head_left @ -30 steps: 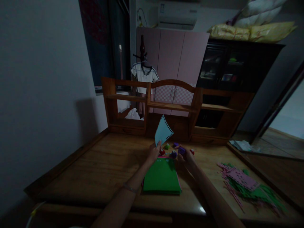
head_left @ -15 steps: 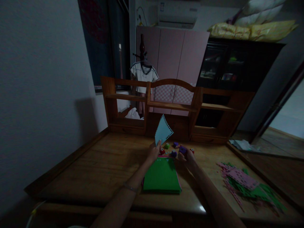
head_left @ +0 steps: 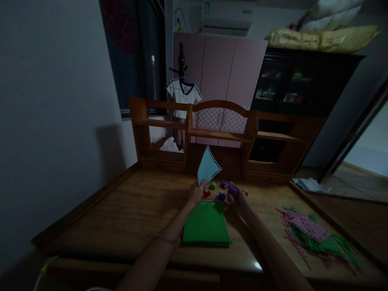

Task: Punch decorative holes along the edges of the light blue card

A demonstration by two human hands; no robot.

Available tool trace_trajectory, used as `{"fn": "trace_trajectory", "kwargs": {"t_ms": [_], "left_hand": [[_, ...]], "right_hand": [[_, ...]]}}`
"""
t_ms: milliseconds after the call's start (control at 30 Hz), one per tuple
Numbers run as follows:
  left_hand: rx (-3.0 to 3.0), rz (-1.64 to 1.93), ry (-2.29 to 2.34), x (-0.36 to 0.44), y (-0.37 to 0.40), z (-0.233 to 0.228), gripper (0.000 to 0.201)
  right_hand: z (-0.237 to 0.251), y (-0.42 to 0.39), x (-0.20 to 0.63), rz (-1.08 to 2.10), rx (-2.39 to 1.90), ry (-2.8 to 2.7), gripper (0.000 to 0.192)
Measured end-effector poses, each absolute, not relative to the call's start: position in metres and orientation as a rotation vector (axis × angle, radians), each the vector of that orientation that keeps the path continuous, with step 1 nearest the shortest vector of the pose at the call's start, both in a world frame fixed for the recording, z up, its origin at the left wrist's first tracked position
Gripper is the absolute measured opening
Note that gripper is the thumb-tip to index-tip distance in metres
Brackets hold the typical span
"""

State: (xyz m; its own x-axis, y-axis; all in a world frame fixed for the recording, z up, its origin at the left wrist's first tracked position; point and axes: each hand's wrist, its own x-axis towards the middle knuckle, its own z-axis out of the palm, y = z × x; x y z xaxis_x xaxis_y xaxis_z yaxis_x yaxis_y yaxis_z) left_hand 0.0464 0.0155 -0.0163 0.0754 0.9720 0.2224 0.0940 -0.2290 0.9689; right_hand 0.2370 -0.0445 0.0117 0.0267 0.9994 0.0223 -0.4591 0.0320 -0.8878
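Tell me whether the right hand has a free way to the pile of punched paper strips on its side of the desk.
Probably yes: bare desk lies between the right hand and the paper strips, but its fingers already hold a purple punch.

The counter [head_left: 127,218] is varnished wood, its grain showing, with a glossy glint near the lower edge of the frame. The pale blue sheet [head_left: 207,165] at the centre and the green stack [head_left: 207,227] below it look like matt paper, as do the scraps [head_left: 312,234] at lower right. The small punches [head_left: 232,190] look like smooth plastic.
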Motion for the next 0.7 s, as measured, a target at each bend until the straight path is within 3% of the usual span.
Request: {"fn": "trace_trajectory", "kwargs": {"t_ms": [500,700], "left_hand": [[1.46,1.288,1.114,0.046,0.019,-0.021,0.056],[1.508,1.275,1.066,0.047,0.017,-0.02,0.053]], "right_hand": [[0.013,-0.046,0.235,1.385,-0.823,-0.929,0.033],[0.004,-0.038,0.239,1.386,-0.829,-0.839,0.027]]}}
